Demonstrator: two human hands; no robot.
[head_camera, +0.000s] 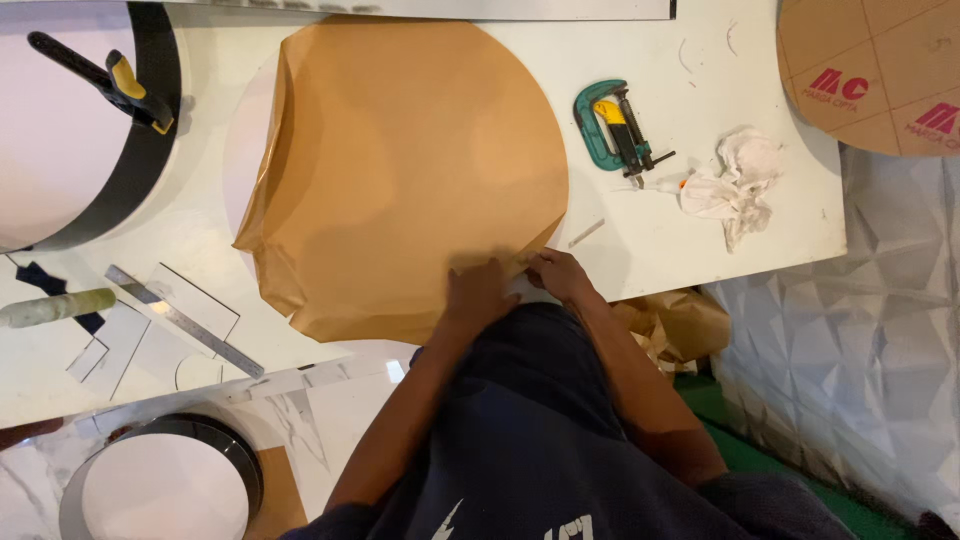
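A large round panel covered with brown protective paper (400, 170) lies on the white table (700, 240). The paper is loose and wrinkled along its left side, baring a white strip of the panel (245, 150). My left hand (478, 292) presses flat on the paper's near edge. My right hand (556, 274) pinches the paper edge right beside it, at the table's front edge. Whether the paper is lifted there I cannot tell.
A green C-clamp (612, 125) and a crumpled white rag (735, 180) lie at the right. A steel ruler (180, 320) and white offcuts sit at the left, with a black-rimmed round piece (150, 140) bearing a yellow-handled bar clamp (110, 80). Crumpled brown paper (675, 325) lies below the table.
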